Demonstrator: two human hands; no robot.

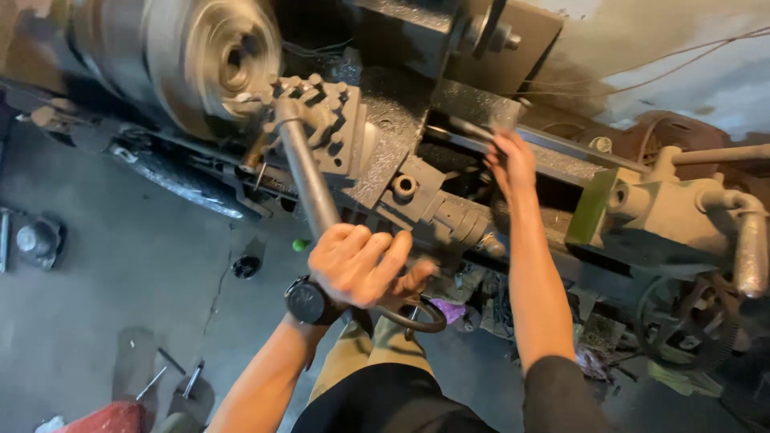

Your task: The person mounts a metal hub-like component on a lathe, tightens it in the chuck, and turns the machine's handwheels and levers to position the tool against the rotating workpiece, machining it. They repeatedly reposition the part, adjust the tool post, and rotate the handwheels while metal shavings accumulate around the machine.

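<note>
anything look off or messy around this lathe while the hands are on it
Loose bits lie about the concrete floor: metal rods near a red object, and scraps piled under the lathe bed. The left hand grips a long steel handle while the chuck looks blurred.

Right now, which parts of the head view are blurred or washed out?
Head view: the spinning chuck is smeared by motion blur; the right hand on the carriage is also blurred; the left hand gripping the long metal handle is sharp; the wall at upper right is bright and pale.
</note>
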